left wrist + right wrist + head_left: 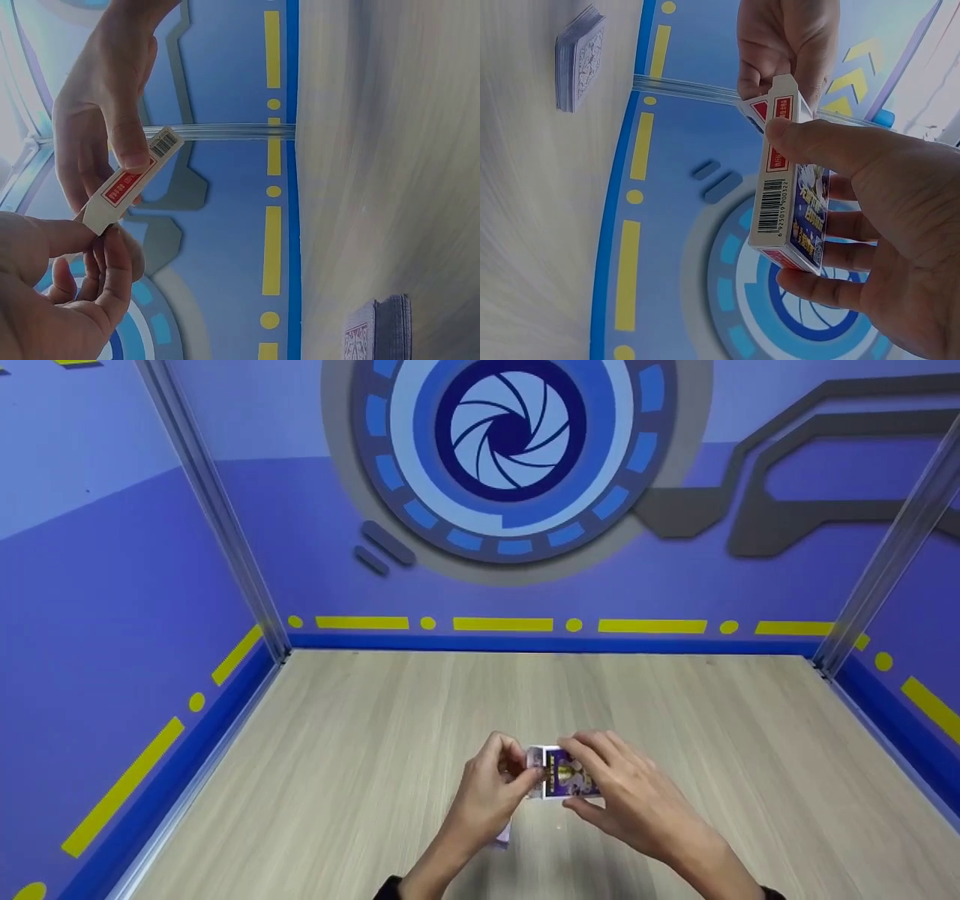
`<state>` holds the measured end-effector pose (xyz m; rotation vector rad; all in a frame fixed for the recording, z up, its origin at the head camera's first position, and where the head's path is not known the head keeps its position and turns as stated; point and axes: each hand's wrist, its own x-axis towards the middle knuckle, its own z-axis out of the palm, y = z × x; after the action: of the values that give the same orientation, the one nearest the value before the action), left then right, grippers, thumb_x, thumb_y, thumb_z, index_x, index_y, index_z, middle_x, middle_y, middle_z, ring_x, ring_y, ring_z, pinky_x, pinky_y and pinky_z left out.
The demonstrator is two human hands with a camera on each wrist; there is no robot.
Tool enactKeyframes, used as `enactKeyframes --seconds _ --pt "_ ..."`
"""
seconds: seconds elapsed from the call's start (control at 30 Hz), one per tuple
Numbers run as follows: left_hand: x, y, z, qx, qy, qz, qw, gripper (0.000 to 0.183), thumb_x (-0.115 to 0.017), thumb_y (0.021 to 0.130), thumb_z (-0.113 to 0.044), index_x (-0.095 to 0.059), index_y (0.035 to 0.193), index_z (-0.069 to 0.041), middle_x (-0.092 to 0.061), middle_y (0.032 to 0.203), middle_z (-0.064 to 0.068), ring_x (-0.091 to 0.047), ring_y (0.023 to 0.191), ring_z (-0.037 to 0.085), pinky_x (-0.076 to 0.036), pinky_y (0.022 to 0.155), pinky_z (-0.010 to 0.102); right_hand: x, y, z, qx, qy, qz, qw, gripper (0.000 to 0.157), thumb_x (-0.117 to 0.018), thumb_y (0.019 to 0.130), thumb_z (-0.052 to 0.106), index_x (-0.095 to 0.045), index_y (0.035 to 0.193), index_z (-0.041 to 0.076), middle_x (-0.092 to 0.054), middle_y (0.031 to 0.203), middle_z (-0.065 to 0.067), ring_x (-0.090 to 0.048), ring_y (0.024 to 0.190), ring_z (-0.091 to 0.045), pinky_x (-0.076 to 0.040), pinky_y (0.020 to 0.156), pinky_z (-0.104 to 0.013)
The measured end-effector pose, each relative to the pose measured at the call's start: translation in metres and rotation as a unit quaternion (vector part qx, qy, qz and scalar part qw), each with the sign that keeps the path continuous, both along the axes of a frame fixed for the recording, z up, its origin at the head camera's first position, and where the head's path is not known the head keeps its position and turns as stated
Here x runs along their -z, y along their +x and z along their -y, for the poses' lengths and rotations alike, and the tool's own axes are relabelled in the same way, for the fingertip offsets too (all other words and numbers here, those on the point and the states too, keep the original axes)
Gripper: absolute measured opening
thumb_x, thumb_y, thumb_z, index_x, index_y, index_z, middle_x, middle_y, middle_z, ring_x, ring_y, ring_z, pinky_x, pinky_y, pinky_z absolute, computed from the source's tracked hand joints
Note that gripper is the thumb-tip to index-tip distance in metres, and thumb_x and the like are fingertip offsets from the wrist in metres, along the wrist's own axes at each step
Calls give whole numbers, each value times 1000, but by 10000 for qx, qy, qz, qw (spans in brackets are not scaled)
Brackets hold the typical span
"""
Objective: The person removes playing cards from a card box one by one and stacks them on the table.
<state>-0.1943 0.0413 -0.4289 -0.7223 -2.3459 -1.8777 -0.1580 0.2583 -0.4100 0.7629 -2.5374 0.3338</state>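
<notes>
A playing-card box (562, 774), with a purple printed face and white edges, is held up above the table. My right hand (637, 791) grips it by its long edges, thumb on the side that carries the red panel and barcode (772, 206). At the box's other end, my left hand (487, 787) pinches the end flap (96, 216) between thumb and fingers. A squared deck of playing cards (580, 60) with patterned backs sits on the table, mostly hidden under the left hand in the head view.
Underneath is a light wood-grain table (375, 720). Blue-purple printed panels (262, 547) with yellow dashes close it in at the back and both sides, joined by metal corner posts (217, 510).
</notes>
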Motion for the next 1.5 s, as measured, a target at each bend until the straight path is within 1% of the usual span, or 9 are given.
enactKeyframes --seconds 0.2,0.4,0.57,0.7,0.83,0.93,1.07,1.37,1.5 --pt "-4 -2 6 27 -26 -277 9996 20 -67 96 3 -55 110 -5 -63 98 4 -59 87 12 -52 72 22 -1 -3 -5 79 -58 -1 10000 74 -94 75 31 -60 139 13 -61 127 -3 -60 110 -18 -59 84 -42" --pt "-6 -6 12 -179 -492 -1065 9929 33 -61 94 8 -65 123 -6 -64 106 1 -57 82 10 -52 69 24 0 -6 -11 60 -153 -137 9998 74 -94 75 30 -59 138 14 -61 127 -1 -59 111 -18 -58 79 -42" --pt "-6 -9 17 -370 -1350 -1945 9709 42 -61 92 9 -72 126 -12 -55 122 3 -52 79 6 -48 61 18 2 -7 -13 57 -137 -117 9998 74 -94 75 30 -59 138 13 -62 127 -3 -60 111 -20 -58 79 -43" --pt "-7 -10 20 -299 -2029 -2363 9498 39 -68 92 1 -73 126 -17 -54 126 1 -53 78 5 -46 61 17 2 -7 -13 109 -98 10 9999 73 -93 76 31 -59 139 14 -61 128 -3 -60 110 -19 -58 81 -43" --pt "-8 -10 23 -210 -2481 -2579 9336 35 -79 91 -17 -71 125 -18 -53 125 -1 -58 95 8 -53 77 23 2 -7 -13 176 -73 138 9997 73 -92 78 32 -59 140 15 -61 129 -2 -59 109 -18 -59 80 -42" --pt "-8 -10 24 -240 -2775 -2719 9212 43 -85 86 -32 -69 124 -19 -52 125 -2 -53 112 13 -50 95 32 2 -7 -13 181 -51 149 9997 72 -92 77 33 -59 140 16 -61 128 -1 -59 108 -17 -59 78 -41" --pt "-8 -10 24 -224 -3045 -2923 9063 48 -88 81 -39 -67 120 -19 -51 129 -1 -50 119 17 -47 102 37 2 -7 -12 178 -20 137 9997 72 -92 77 33 -59 139 16 -61 128 -1 -59 108 -17 -59 79 -40" --pt "-5 -12 23 -297 -3499 -3523 8675 46 -85 83 -42 -65 118 -19 -59 125 -3 -55 114 15 -48 95 34 2 -7 -13 60 32 18 10000 72 -93 76 30 -60 138 12 -62 127 -3 -60 110 -19 -59 80 -43" --pt "-5 -14 25 -334 -3499 -3591 8646 48 -87 83 -40 -65 120 -18 -60 124 -2 -56 115 15 -49 95 34 0 -7 -16 85 -8 33 10000 72 -93 77 29 -59 138 11 -62 127 -4 -61 110 -21 -59 78 -43"
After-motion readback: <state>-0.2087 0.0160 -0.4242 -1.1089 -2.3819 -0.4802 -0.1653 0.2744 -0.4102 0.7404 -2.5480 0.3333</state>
